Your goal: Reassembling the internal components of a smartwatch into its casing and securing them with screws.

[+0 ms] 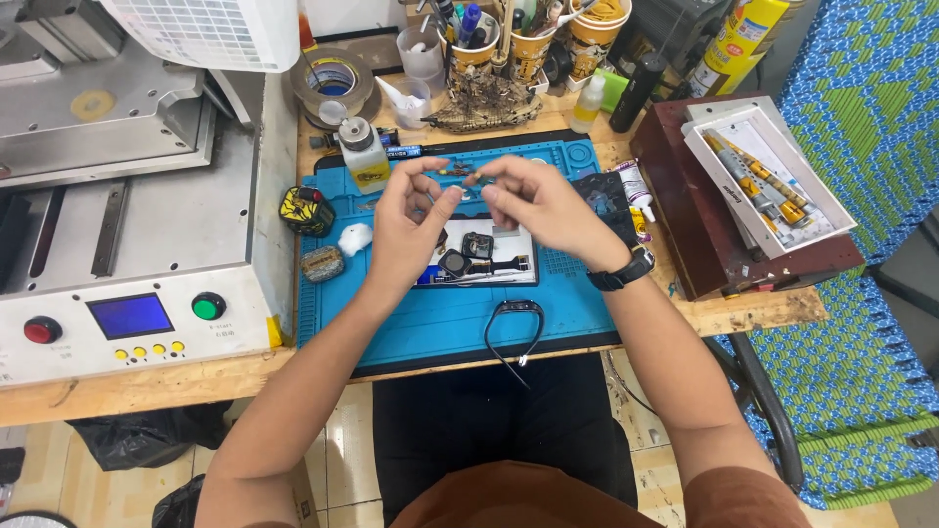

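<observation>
2 hands pinch 1 tiny dark metal part above the blue silicone work mat (391, 323).

The left hand (411, 230) and the right hand (533, 200) are both closed in a fingertip grip on the small thin part (458, 173), 1 at each end. It looks very light, stiff and fragile, easy to drop, so holding by the ends seems safest. Below lies a small white tray (518, 266) with dark watch pieces.
</observation>
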